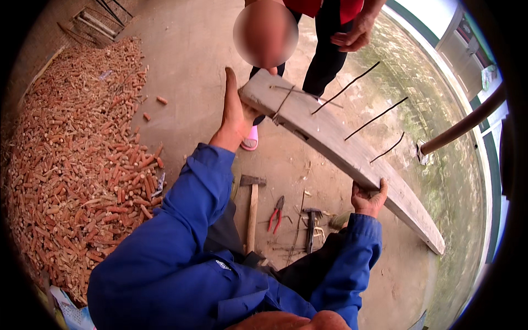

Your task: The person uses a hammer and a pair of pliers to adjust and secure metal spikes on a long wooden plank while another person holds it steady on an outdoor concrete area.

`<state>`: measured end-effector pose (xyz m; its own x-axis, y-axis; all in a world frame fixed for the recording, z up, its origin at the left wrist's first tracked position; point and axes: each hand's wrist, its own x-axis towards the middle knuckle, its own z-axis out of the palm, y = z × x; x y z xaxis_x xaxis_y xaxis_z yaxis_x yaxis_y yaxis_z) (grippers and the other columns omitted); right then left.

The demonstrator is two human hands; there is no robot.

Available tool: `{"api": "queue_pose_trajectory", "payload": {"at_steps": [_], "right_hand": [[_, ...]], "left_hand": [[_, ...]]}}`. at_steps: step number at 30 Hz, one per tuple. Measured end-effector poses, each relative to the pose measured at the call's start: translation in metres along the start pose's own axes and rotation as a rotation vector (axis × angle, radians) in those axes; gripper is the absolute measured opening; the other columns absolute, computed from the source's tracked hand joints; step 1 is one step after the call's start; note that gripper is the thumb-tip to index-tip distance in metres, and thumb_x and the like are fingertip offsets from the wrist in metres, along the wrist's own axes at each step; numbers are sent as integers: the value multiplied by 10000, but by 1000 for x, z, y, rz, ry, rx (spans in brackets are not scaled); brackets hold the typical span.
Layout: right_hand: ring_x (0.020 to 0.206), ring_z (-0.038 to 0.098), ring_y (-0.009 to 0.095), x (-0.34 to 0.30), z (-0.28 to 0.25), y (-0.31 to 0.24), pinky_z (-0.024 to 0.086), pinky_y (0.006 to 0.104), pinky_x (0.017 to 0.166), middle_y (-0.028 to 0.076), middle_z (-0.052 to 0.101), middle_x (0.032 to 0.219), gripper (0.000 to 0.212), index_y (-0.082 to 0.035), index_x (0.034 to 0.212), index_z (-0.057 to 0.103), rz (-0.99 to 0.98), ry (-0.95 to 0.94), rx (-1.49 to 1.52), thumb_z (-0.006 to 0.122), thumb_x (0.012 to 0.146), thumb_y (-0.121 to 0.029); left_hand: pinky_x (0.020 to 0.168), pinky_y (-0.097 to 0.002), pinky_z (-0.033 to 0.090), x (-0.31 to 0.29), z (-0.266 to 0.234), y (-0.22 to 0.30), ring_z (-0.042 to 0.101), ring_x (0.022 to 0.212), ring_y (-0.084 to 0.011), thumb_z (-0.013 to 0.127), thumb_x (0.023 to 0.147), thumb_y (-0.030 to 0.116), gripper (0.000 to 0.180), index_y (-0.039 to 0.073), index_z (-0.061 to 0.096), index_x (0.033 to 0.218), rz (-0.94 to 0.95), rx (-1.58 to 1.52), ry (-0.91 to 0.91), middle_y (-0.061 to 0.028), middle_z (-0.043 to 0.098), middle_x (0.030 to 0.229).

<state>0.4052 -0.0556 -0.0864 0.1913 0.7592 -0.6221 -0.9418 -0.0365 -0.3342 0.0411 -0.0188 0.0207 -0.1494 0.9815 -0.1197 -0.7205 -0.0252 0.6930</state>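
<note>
Blue jacket (236, 286) | plank (330, 137) held aloft: gripped by right hand (368, 200), propped on left hand (235, 122), thumb spread | if rolled, co-worker (325, 52) could be jabbed by metal prongs (377, 116); if left support is lost, pink slipper (250, 142) could be struck

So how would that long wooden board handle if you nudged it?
The board looks thick, so it's probably stiff and fairly heavy. With the right hand gripping partway along and the left hand at one end, a nudge might tilt it. Its thin dark prongs might snag.
</note>
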Motion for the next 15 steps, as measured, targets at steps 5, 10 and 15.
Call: {"api": "queue_pose_trajectory", "payload": {"at_steps": [5,10,15], "right_hand": [[1084,553,328,-4,8,-10,470,497,904,129,573,1191,502,-98,1217,522,-13,-4,-14,669,798,-332],[1163,504,364,1,14,-10,400,535,1006,163,535,1258,509,-63,1249,491,56,-10,-9,639,825,-301],[1177,492,383,12,11,-16,391,548,1016,192,523,1267,473,-27,1241,485,32,-110,-25,613,855,-269]], "left_hand": [[997,-364,379,11,-7,5,495,1166,-219,336,897,623,724,33,435,1304,39,-83,-125,-86,531,1255],[989,-377,380,32,-31,5,479,1161,-232,334,978,413,482,41,444,1264,52,-213,-317,-87,533,1229],[991,-379,381,46,-36,-14,489,1154,-231,340,969,381,447,58,444,1260,140,-133,-254,-85,523,1231]]}}
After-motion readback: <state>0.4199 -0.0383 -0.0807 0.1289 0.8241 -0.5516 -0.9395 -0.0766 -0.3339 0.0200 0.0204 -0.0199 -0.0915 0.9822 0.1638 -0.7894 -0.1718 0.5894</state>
